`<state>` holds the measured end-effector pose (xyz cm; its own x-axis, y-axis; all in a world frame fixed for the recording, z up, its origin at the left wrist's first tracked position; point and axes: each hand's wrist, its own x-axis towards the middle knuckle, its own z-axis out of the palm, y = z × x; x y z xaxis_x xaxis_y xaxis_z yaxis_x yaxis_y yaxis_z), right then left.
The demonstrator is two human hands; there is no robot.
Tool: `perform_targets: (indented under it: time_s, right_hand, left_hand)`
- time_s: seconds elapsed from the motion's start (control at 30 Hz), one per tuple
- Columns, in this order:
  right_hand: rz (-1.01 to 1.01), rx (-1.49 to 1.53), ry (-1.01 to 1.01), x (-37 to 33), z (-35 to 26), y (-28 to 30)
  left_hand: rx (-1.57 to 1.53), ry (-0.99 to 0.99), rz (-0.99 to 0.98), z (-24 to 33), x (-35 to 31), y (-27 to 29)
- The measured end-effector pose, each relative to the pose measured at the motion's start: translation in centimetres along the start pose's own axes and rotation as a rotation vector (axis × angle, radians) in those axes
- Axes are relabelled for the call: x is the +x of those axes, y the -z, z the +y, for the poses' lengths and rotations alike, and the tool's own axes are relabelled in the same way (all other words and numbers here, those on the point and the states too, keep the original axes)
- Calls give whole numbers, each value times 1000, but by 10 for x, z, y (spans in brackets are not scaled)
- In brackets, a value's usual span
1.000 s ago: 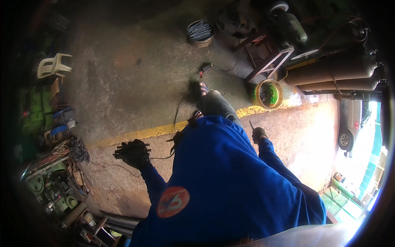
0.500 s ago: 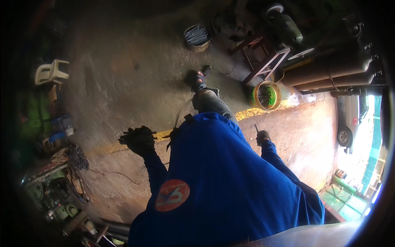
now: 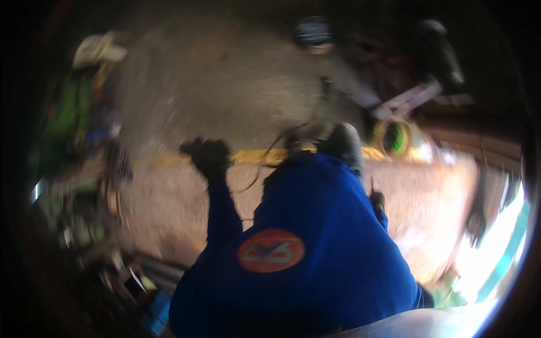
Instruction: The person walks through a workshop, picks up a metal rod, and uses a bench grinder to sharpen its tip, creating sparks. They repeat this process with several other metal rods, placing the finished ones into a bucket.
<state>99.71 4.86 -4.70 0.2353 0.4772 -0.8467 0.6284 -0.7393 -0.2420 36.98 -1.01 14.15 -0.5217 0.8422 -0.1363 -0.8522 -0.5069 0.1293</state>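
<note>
Cable (image 3: 265,163), thin and dark, trails by the gloved left hand (image 3: 207,158), raised over bare concrete floor (image 3: 225,96) with open room ahead; its grip is too blurred to judge. Right hand (image 3: 376,200) grasps something thin. Yellow line (image 3: 253,156) beyond.

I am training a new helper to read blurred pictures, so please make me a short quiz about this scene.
1. True or false: the left hand wears a dark glove.
2. Which colour is the stripe on the floor? A red, B yellow, C white.
3. Fill in: the oval badge sits on a ____ garment.
Key: 1 true; 2 B; 3 blue.
</note>
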Motion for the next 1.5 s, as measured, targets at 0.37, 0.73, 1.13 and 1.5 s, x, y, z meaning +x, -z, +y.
perform_targets:
  time_s: [0.37,0.73,1.13,1.5]
  right_hand:
    - [-172,-191,45,68,-18,124]
    - [63,364,-16,48,-63,213]
    - [30,-801,252,59,143,121]
    - [-17,64,-60,24,58,158]
  left_hand:
    - [16,-320,175,-136,-7,-1]
    - [203,-94,-127,-199,-22,-2]
    - [-422,129,-164,-217,-10,-6]
    - [-156,181,-83,-203,-3,8]
